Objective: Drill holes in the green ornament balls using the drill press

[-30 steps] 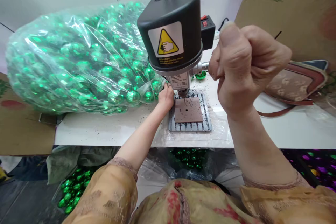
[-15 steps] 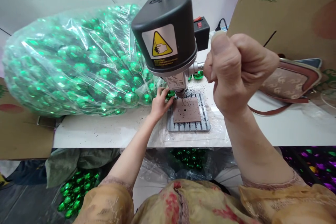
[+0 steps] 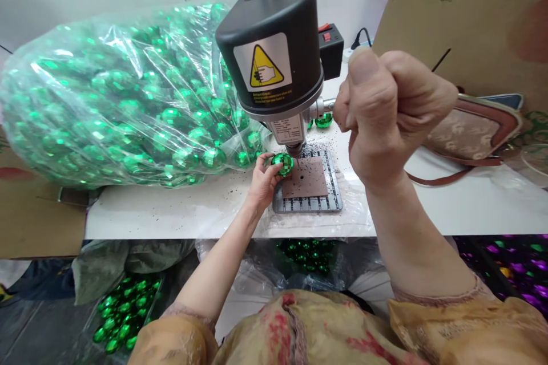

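Between the thumb and fingers of my left hand [image 3: 264, 181] is a shiny green faceted ball [image 3: 282, 165], held just left of the drill tip. My right hand [image 3: 387, 117] is closed in a fist round the feed handle [image 3: 327, 105] of a bench drill press [image 3: 269, 45]; its grip hides most of that handle. Below the drill, a brown square board [image 3: 306, 178] with a dark hole lies on the slotted metal base plate [image 3: 308, 205]. Dark shavings are scattered over the plate and around it.
A big clear bag of green balls [image 3: 115, 102] fills the table's left side. Behind the drill, near the switch box [image 3: 331, 51], sits a loose green ball [image 3: 324, 120]. At right are a handbag [image 3: 475, 125] and a cardboard box [image 3: 454, 17]. More green balls [image 3: 124, 313] lie below the table.
My left hand has brought the green ball nearer to me and turned it into clear view beside the drill tip. My right hand stays on the handle.
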{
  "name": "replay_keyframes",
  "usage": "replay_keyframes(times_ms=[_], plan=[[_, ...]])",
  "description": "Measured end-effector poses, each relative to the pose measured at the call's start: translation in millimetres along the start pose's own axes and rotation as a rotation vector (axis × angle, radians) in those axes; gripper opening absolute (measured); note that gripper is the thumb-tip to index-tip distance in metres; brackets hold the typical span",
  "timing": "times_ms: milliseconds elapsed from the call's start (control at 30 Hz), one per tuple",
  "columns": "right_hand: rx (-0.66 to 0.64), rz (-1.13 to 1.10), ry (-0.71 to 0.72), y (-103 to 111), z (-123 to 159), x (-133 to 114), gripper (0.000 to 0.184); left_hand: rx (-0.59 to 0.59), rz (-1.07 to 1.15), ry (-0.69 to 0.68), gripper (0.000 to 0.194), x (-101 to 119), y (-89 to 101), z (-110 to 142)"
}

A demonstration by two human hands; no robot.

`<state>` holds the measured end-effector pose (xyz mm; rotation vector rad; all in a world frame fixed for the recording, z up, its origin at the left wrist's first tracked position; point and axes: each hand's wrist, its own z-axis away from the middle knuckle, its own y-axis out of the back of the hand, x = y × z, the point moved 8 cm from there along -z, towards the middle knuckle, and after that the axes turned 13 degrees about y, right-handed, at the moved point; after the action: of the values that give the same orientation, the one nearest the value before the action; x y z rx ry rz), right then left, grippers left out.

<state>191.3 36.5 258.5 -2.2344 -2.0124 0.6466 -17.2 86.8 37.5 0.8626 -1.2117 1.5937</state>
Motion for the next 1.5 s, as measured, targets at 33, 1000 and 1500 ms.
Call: replay_keyframes(times_ms=[33,1000,1500], plan=[[-0.001,-0.012,0.015,0,0,-1,0.048,0.014,0.010,-0.028,0.053,0,0.5,-1],[0.037,-0.094,0.052,0,-1,-1,0.052,-0.107,-0.402,-0.303,0.052,-14,-23.5,10],[0.011,0.059,0.037,-7,-17,1,0.058,-0.087,-0.368,-0.276,0.053,-19,-27.5,15]])
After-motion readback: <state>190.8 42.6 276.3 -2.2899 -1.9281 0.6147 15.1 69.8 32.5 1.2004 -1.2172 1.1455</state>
